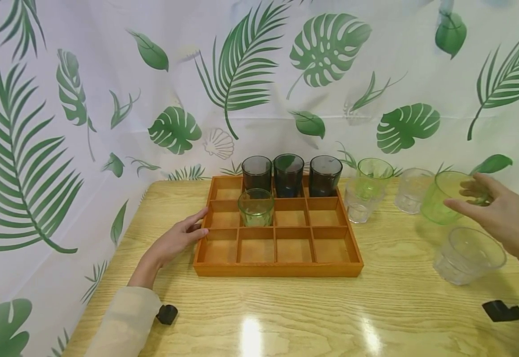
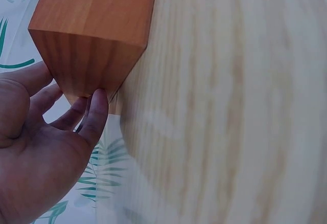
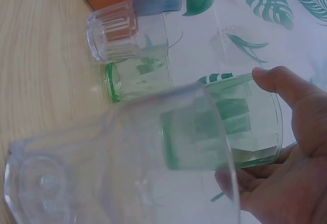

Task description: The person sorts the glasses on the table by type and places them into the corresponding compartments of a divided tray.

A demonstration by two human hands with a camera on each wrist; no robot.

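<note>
My right hand point(image 1: 505, 210) grips a green glass point(image 1: 435, 201) near its rim, thumb on one side and fingers on the other. In the right wrist view a clear glass point(image 3: 56, 178) partly covers that green glass point(image 3: 253, 116). Whether its base touches the table cannot be told. My left hand point(image 1: 174, 243) rests with extended fingers against the left side of a wooden compartment tray point(image 1: 277, 270). Dark glasses point(image 1: 288, 176) stand in the tray's back row, in every compartment but the leftmost. Another green glass point(image 1: 256, 208) occupies the middle row, second from left.
Right of the tray stand a clear glass point(image 1: 358, 206), a green glass point(image 1: 375, 173) behind it and another clear glass point(image 1: 411, 191). One more clear glass point(image 1: 467, 260) is close below my right hand. A leaf-patterned cloth point(image 1: 259, 64) hangs behind the wooden table point(image 1: 308, 312).
</note>
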